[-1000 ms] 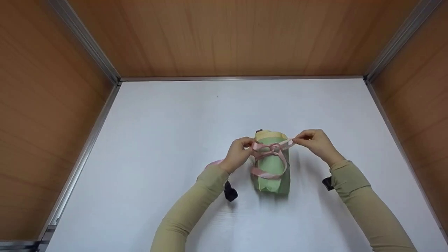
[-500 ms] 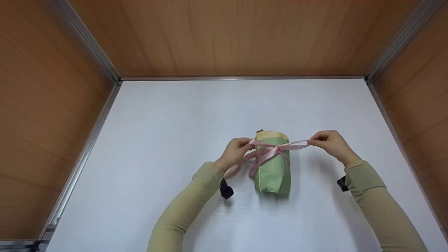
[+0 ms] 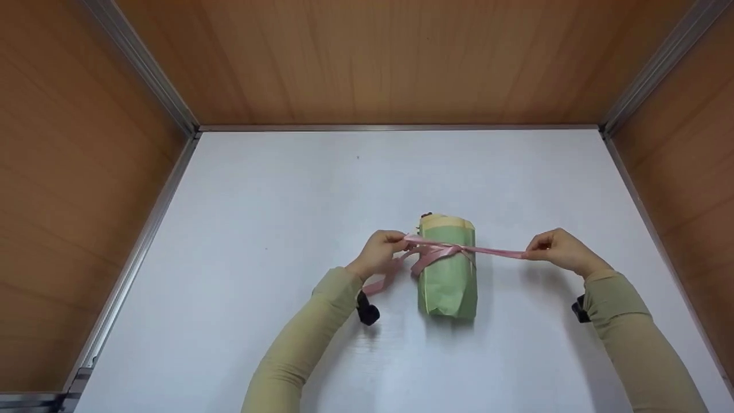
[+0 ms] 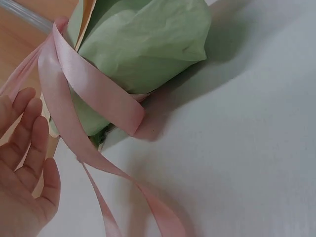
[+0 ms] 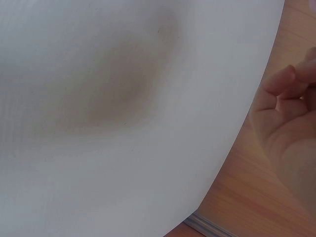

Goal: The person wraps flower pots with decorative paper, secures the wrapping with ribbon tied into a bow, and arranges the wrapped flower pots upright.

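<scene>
A bundle wrapped in green paper (image 3: 447, 287) with a pale yellow inner layer lies on the white table, a small dark red bit poking out at its far end. Pink ribbon (image 3: 436, 253) circles its upper part and meets in a knot on top. My left hand (image 3: 379, 252) pinches one stretch of ribbon just left of the bundle. Well off to the right, my right hand (image 3: 565, 251) pinches the other stretch, drawn straight and taut. In the left wrist view loose ribbon tails (image 4: 74, 123) hang past the curled fingers (image 4: 34, 133) toward the table.
The white table (image 3: 275, 189) is bounded by wooden panels (image 3: 395, 63) at the back and both sides, with metal rails (image 3: 395, 128) along the joints. A black wrist device (image 3: 368, 312) sits below the left wrist, another (image 3: 581, 310) by the right.
My right hand has moved right and slightly toward me, pulling the ribbon out straight. My left hand has shifted a little left. The loose loops over the bundle have drawn down into a tight knot.
</scene>
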{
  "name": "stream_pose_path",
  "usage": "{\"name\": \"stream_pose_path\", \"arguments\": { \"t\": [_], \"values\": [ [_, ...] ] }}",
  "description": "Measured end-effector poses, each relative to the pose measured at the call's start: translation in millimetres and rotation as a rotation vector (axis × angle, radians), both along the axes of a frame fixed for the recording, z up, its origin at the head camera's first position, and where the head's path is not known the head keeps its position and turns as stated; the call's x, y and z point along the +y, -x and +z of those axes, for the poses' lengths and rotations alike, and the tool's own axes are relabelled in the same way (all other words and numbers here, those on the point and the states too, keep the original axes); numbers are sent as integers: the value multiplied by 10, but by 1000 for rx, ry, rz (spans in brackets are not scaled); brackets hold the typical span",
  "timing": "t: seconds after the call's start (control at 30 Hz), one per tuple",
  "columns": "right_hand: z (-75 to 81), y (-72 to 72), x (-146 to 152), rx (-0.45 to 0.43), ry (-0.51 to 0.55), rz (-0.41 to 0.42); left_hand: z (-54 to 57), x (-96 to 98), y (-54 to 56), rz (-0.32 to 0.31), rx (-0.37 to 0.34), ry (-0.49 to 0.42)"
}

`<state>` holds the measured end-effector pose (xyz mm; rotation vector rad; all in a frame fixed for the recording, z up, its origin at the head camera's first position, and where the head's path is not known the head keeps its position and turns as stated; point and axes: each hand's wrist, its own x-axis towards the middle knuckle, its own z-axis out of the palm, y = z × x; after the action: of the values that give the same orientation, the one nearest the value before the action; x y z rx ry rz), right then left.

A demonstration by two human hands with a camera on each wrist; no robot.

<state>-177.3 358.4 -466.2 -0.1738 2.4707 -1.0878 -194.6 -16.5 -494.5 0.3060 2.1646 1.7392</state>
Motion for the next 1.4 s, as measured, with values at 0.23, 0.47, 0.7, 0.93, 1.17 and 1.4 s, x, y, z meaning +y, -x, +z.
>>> {"name": "stream_pose_path", "arguments": {
  "t": [0.23, 0.47, 0.7, 0.93, 1.17, 1.4],
  "values": [
    [15, 12, -18, -43, -1, 138, -4, -79, 23, 18, -10, 16],
    [40, 69, -54, -74, -73, 226, 40, -120, 27, 6, -27, 57],
    [69, 129, -69, -56, -32, 111, 112, -94, 32, -22, -66, 87],
    [63, 205, -215, -169, 424, -180, 236, 62, 110, 106, -288, -204],
    [-17, 272, -512, -265, 745, -317, 313, 264, 177, 126, -345, -371],
    [-89, 266, -699, -227, 866, -275, 277, 318, 150, 30, -153, -120]
  ]
}}
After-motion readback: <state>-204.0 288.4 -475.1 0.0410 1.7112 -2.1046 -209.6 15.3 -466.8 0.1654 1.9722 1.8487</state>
